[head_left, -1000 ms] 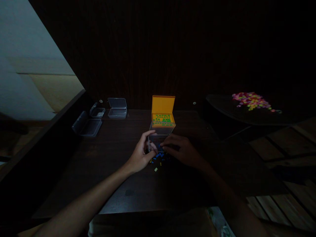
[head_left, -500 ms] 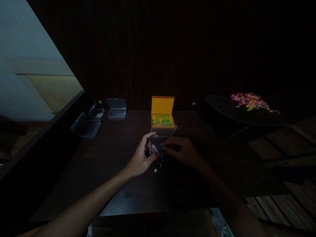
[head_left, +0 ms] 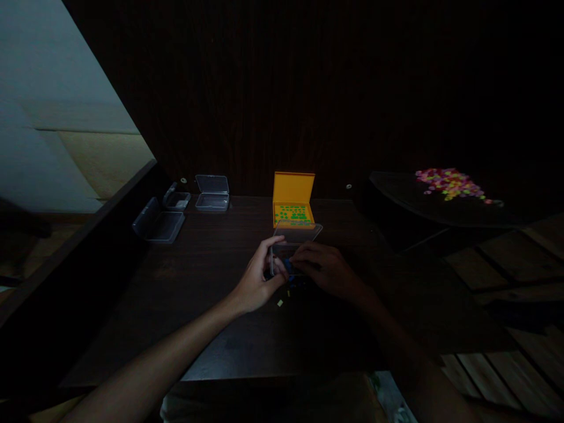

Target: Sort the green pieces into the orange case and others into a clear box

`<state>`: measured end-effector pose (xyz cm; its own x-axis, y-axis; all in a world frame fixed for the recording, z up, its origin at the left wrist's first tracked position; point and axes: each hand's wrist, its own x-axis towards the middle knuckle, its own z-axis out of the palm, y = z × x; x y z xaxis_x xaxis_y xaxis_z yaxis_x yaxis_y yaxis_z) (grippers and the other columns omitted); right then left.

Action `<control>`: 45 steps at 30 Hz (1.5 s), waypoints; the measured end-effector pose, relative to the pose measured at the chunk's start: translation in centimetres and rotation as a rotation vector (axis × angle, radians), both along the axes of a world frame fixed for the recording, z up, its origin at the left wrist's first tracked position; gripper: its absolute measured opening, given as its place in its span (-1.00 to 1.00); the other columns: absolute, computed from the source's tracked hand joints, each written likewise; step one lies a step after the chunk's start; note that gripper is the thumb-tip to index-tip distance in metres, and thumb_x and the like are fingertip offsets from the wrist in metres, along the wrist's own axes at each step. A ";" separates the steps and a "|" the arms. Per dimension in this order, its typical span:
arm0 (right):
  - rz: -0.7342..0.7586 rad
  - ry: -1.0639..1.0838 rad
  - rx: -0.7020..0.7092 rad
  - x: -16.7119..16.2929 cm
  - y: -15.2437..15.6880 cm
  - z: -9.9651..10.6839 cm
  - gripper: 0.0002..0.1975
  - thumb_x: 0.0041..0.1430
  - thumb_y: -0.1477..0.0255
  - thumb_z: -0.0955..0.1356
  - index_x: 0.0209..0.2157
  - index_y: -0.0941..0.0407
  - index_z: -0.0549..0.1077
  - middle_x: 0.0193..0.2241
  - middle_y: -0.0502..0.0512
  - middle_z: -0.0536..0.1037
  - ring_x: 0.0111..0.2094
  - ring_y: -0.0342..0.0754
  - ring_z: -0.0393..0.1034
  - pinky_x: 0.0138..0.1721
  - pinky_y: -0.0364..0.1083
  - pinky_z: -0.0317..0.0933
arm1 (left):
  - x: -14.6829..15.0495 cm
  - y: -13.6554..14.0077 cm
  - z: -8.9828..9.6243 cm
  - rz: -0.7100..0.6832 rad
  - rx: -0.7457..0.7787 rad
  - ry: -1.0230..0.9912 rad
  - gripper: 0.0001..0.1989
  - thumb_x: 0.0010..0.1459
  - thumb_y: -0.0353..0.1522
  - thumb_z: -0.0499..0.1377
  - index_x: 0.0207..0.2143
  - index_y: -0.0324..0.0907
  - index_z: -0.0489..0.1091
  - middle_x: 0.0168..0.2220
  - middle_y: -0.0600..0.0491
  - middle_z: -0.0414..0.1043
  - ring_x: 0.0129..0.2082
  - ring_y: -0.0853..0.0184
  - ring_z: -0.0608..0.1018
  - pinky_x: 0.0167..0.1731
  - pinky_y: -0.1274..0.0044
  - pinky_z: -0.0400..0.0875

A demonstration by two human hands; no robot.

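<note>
My left hand (head_left: 259, 275) is closed around the left side of a clear plastic box (head_left: 301, 232) whose lid stands open, held a little above the dark table. My right hand (head_left: 324, 267) reaches to the box's right side with fingers pinched together; what they hold, if anything, is hidden in the dark. Small blue pieces (head_left: 288, 264) show inside the box between the hands. Below it, several small pieces lie on the table, among them a pale yellow-green piece (head_left: 280, 303) and a yellow piece (head_left: 289, 293).
Behind the hands stands an open yellow box (head_left: 294, 187) with green pieces in its base. Open clear boxes stand at the left, one at the back (head_left: 212, 202) and another nearer (head_left: 167, 228). A pile of bright pieces (head_left: 452, 183) lies on a dark surface at right.
The view has shifted slightly, so everything sits a little further right. My right fingers stay at the box and have moved only slightly; my left hand keeps its hold.
</note>
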<state>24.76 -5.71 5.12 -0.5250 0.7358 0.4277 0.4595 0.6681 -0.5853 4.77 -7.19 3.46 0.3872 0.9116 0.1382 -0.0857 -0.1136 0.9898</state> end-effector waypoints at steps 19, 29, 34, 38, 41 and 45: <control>-0.015 0.025 -0.027 -0.3 -0.3 0.6 -0.87 0.30 0.46 0.31 -0.24 0.11 0.53 -0.30 0.10 0.61 -0.25 -0.06 0.51 -0.16 -0.08 0.36 | 0.1 -0.1 -0.3 -0.010 0.005 -0.001 -0.35 0.09 -0.43 0.24 0.21 -0.15 0.10 -0.31 0.09 0.36 -0.37 0.40 0.41 -0.24 0.50 0.34; 0.036 0.058 0.047 -0.3 -0.1 0.6 -0.86 0.30 0.46 0.32 -0.26 0.09 0.54 -0.33 0.09 0.60 -0.28 -0.07 0.50 -0.21 -0.10 0.37 | 0.1 0.0 -0.2 -0.018 -0.030 -0.021 -0.35 0.08 -0.43 0.24 0.20 -0.15 0.09 -0.28 0.08 0.35 -0.37 0.42 0.40 -0.25 0.53 0.32; 0.007 0.065 0.065 -0.1 0.0 0.3 -0.89 0.27 0.46 0.35 -0.25 0.10 0.56 -0.31 0.09 0.62 -0.27 -0.06 0.50 -0.18 -0.08 0.36 | 0.1 0.0 -0.4 0.012 -0.002 -0.027 -0.37 0.08 -0.43 0.25 0.18 -0.13 0.12 -0.08 -0.02 0.36 -0.35 0.44 0.42 -0.24 0.52 0.34; -0.014 0.061 0.070 0.0 0.0 0.1 -0.91 0.24 0.48 0.37 -0.25 0.09 0.55 -0.31 0.09 0.63 -0.27 -0.05 0.51 -0.19 -0.07 0.36 | 0.1 0.0 -0.5 0.001 -0.009 -0.027 -0.36 0.08 -0.44 0.23 0.20 -0.15 0.10 -0.15 0.01 0.37 -0.36 0.45 0.41 -0.24 0.54 0.33; 0.002 0.054 0.074 0.0 0.0 0.0 -0.91 0.23 0.50 0.38 -0.25 0.09 0.55 -0.32 0.07 0.63 -0.27 -0.05 0.51 -0.17 -0.06 0.35 | 0.1 0.0 -0.4 -0.014 -0.018 -0.037 -0.35 0.08 -0.46 0.23 0.20 -0.15 0.08 -0.22 0.05 0.36 -0.36 0.45 0.41 -0.25 0.54 0.32; 0.035 0.029 0.117 -0.1 0.0 0.0 -0.87 0.27 0.50 0.35 -0.26 0.09 0.56 -0.32 0.07 0.61 -0.28 -0.05 0.48 -0.15 -0.03 0.33 | 0.1 -0.1 -0.2 -0.004 -0.022 -0.032 -0.37 0.06 -0.45 0.24 0.18 -0.14 0.12 -0.21 0.04 0.37 -0.36 0.44 0.42 -0.25 0.53 0.33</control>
<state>24.66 -5.69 5.15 -0.5355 0.6615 0.5250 0.4192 0.7479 -0.5147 4.88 -7.28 3.31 0.3865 0.9130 0.1307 -0.1175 -0.0918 0.9888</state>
